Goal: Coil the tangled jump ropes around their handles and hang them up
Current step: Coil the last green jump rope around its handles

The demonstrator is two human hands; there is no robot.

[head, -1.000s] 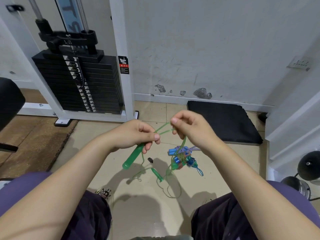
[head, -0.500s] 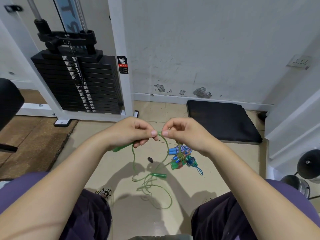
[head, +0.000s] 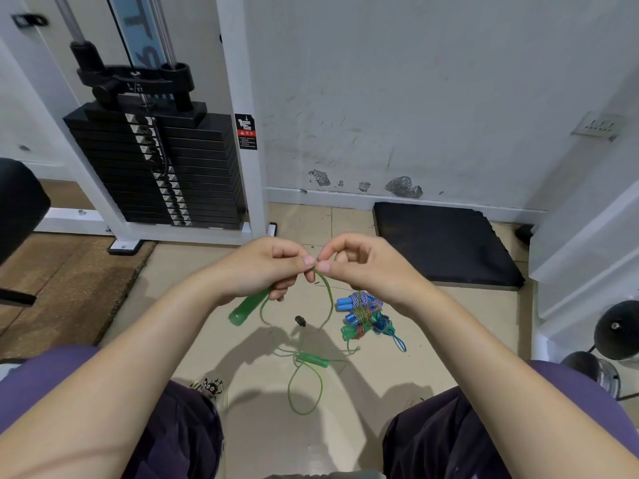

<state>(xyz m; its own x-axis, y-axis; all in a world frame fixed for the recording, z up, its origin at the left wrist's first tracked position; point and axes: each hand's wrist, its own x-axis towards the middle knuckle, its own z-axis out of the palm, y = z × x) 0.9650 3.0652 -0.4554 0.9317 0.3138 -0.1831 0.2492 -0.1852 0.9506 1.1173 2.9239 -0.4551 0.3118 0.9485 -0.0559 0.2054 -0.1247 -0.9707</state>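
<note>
The left hand [head: 262, 267] grips one green handle [head: 248, 305] in its curled lower fingers, the handle's free end sticking down and to the left, while its thumb and forefinger pinch the green cord [head: 328, 295] at the top. The right hand [head: 359, 267] meets it there, thumb and forefinger pinching the same cord so the two sets of fingertips almost touch. Half a second ago the handle lay nearly hidden under the left palm; now it juts out in plain sight. From the pinch the cord drops in a loose curve to the floor [head: 262, 426], where the second green handle [head: 313, 359] lies between the person's knees. That handle has slid nearer the person, and the loop of cord beyond it has narrowed into a longer oval. Just right of it, under the right wrist, sits the bundle of other jump ropes [head: 363, 316], blue and green handles wound together. A small black piece [head: 300, 320] lies on the floor between the hanging cord's two strands
</note>
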